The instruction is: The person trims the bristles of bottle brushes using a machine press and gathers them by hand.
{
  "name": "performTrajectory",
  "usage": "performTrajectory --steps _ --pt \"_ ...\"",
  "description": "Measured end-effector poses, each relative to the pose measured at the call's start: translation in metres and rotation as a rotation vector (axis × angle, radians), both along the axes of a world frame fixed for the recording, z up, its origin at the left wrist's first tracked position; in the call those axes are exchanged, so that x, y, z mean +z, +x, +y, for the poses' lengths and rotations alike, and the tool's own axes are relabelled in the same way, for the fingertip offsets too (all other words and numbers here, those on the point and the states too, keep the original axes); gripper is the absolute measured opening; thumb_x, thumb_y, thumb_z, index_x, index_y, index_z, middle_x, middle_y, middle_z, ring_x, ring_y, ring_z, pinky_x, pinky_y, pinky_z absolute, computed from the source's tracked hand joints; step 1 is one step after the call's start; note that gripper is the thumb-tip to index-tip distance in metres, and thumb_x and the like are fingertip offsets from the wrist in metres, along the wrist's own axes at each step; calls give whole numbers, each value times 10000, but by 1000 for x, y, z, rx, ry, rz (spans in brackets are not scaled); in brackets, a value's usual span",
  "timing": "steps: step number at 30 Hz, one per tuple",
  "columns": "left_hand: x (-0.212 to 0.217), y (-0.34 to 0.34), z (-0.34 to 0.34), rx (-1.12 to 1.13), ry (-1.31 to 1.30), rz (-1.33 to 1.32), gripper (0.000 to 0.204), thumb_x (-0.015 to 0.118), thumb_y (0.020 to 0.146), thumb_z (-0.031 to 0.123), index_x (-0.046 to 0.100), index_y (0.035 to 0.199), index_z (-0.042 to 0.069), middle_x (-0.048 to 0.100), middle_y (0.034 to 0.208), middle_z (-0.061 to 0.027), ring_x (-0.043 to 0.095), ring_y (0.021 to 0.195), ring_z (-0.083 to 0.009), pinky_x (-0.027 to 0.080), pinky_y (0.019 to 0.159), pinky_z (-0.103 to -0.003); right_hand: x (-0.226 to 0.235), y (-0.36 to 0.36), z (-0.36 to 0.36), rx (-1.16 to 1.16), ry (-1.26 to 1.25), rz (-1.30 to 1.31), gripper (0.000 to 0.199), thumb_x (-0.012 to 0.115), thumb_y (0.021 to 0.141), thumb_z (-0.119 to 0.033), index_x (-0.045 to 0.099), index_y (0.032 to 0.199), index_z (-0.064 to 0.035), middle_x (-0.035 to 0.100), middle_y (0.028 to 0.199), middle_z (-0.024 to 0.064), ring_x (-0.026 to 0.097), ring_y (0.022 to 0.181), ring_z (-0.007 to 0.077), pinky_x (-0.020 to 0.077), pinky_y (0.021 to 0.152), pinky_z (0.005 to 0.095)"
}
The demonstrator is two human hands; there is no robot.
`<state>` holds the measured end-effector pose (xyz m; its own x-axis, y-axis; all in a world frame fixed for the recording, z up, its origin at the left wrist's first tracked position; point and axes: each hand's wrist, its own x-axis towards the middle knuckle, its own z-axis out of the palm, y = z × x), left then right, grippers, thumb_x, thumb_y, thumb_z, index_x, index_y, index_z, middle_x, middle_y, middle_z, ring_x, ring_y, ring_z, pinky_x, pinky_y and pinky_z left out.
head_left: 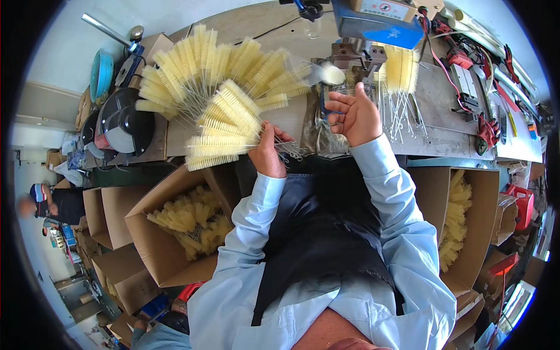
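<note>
A fanned bunch of pale yellow bottle brushes (216, 99) is gripped at its wire stems by the left hand (268, 153), whose fingers are closed tight around them. The bristle heads are spread up and to the left of that hand, over the table (291, 116), and the lowest heads reach past the table's near edge. The right hand (354, 115) is held just to the right of the bunch, above the table's near edge, with its fingers loosely curled and nothing seen in them. A narrow gap of bare table is left between the two hands. More brushes (399, 73) are laid right of the bunch beside a blue machine (379, 23). Below the table's edge, an open cardboard box (169, 233) of brushes is stood under the bunch; another box (466, 227) is set far right.
</note>
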<state>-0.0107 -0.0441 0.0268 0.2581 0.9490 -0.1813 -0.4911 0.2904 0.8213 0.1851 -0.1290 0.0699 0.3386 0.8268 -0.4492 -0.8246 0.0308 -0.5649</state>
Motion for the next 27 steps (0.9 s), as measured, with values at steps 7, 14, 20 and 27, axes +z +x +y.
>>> performTrajectory --steps 7,14,20,27 --pt "6 8 4 -12 45 155 209 599 975 176 593 832 25 572 669 -53 565 536 -155 510 518 -330 6 1 15 80 185 178 819 480 914 -673 449 1314 41 609 1232 216 664 942 358 566 761 499" --pt "-3 0 9 -165 103 138 175 651 942 187 607 868 35 566 656 -41 576 526 -136 484 452 -289 12 -23 36 -97 61 143 302 488 1032 -335 549 1088 -46 650 904 53 643 760 208 551 684 348" --pt "2 -20 12 -106 12 261 265 708 908 256 641 890 0 568 665 -51 538 458 -148 460 421 -305 3 -44 18 -72 31 -80 336 473 1039 -372 557 1013 -48 381 607 -31 307 451 82 274 430 279" --pt "10 2 9 -199 88 217 199 623 964 191 611 982 -7 540 695 -52 505 500 -140 493 478 -302 5 -2 -7 179 6 -108 360 437 1052 -332 550 963 -2 386 567 -1 297 412 89 263 402 269"
